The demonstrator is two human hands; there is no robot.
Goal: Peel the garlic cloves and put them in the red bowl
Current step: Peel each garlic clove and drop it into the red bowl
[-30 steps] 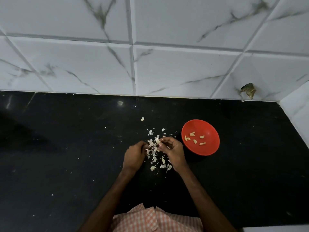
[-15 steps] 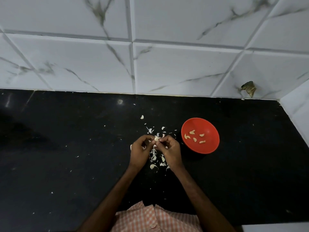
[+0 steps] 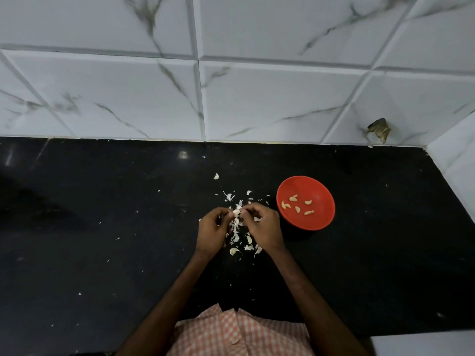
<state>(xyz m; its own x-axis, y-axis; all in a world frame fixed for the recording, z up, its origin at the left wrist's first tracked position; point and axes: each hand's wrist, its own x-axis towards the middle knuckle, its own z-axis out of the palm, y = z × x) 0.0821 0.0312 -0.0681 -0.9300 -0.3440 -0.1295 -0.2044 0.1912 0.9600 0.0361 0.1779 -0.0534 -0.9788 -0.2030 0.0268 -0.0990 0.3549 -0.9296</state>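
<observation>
A small pale garlic clove sits between my two hands, pinched from both sides by fingertips. My left hand curls its fingers on the clove's left side. My right hand curls in from the right. Both hover over a pile of white garlic skins and cloves on the black counter. The red bowl stands just right of my right hand and holds several peeled cloves.
The black countertop is dotted with skin flakes, and a stray garlic piece lies behind the pile. White marble tiles form the back wall, with a side wall at the right. A dark scrap sticks to the tiles.
My hands came together from the pile and lifted the clove between their fingertips. Since half a second ago they have hardly moved.
</observation>
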